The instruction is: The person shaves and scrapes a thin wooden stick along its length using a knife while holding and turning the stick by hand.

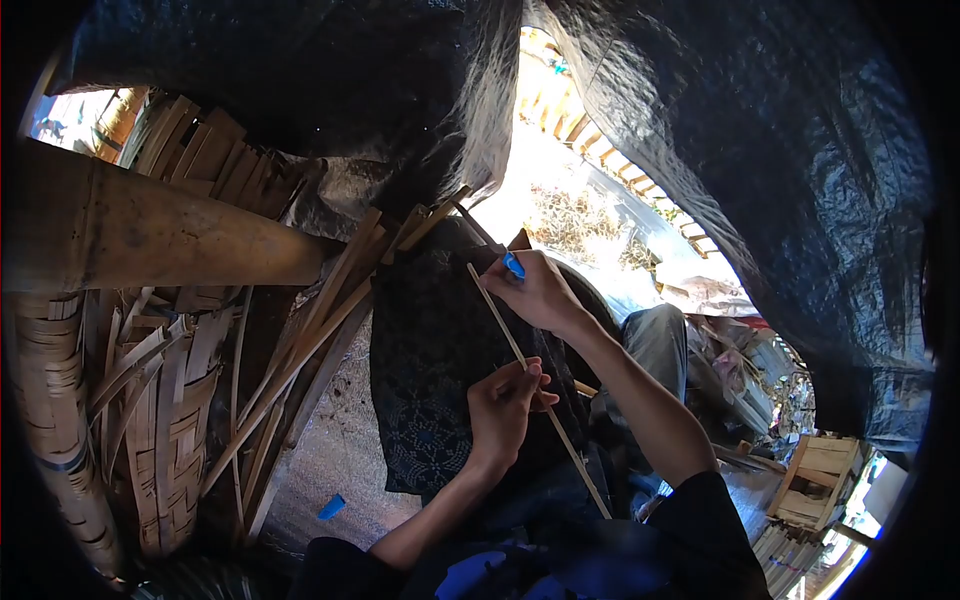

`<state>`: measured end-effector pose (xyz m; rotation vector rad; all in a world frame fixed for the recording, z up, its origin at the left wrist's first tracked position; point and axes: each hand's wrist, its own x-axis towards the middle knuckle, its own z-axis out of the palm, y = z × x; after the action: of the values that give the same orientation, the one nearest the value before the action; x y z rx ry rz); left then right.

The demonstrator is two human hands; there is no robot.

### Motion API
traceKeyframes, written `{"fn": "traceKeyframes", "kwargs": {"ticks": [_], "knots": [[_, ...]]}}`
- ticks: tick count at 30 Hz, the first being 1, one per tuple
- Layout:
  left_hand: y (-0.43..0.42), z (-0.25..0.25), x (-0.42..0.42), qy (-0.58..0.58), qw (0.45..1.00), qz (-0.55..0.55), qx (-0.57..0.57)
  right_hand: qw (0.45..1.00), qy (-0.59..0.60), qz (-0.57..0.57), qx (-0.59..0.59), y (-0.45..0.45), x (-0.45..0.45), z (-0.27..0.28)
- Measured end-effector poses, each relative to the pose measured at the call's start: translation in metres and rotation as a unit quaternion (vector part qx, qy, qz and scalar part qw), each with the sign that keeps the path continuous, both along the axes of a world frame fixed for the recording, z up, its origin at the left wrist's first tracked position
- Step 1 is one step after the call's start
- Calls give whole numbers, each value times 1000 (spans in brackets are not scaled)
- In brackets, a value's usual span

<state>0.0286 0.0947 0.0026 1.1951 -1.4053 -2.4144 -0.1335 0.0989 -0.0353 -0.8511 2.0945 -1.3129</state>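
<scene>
A thin bamboo strip [560, 430] runs slantwise across my lap, its upper end near my right hand. My left hand [503, 410] is closed around the middle of this strip, thumb and fingers pinching it. My right hand [537, 292] is closed on a narrow knife [480, 226] whose blade points up and to the left. Something blue [513, 265] shows at its fingers; whether this is tape or part of the handle I cannot tell. Under both hands a dark patterned cloth [425, 415] covers my legs.
A thick bamboo pole [190, 225] juts in from the left, above woven bamboo [185, 430]. Long split bamboo pieces [300, 370] lean beside my lap. A blue scrap [332, 507] lies on the floor. Dark plastic sheeting [770, 150] hangs overhead; a wooden crate [815, 480] stands right.
</scene>
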Motion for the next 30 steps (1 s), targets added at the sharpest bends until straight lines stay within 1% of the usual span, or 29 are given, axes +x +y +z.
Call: {"fn": "traceKeyframes", "kwargs": {"ticks": [2,5,7,8,10,11,13,14,15,17,18,19,21,22,26,28,29,30], "knots": [[0,0,-1,4,1000,2,-4,1000,12,-4,5,-1,0,3],[0,2,-1,7,1000,0,0,1000,-1,20,-7,1,-1,10],[-1,5,-2,-4,1000,5,2,988,-156,-17,6,5,-3,4],[-1,5,-2,-3,1000,8,2,988,-156,-14,6,11,-6,3],[-1,5,-2,-1,1000,6,8,979,-194,-57,30,28,-17,3],[-1,6,-3,1,1000,9,11,984,-47,-135,106,35,-20,3],[-1,7,-3,2,1000,13,15,981,80,-122,130,46,-30,0],[-1,6,-4,4,1000,9,15,989,52,-137,20,48,-23,-3],[-1,6,-4,4,1000,5,9,989,52,-140,21,45,-22,-2],[0,6,-3,-1,1000,0,2,999,-27,-35,22,37,-19,-1],[0,5,-3,6,1000,-1,0,998,-43,-29,-48,24,-16,-8],[0,5,-3,14,1000,0,-3,997,-43,-29,-51,14,-14,-3],[0,4,-3,14,1000,-1,-3,995,-100,11,14,-2,-12,9],[0,4,-2,13,1000,-3,1,994,-106,14,5,-9,-12,2],[0,4,-3,13,1000,7,0,994,-88,59,35,-19,-22,7],[0,6,-3,14,1000,5,3,998,-34,-56,14,-20,-23,11],[-1,7,-3,13,1000,6,3,998,-35,-56,14,-14,-25,12],[-1,7,-3,12,1000,8,9,998,55,33,-4,0,-31,12]]}}
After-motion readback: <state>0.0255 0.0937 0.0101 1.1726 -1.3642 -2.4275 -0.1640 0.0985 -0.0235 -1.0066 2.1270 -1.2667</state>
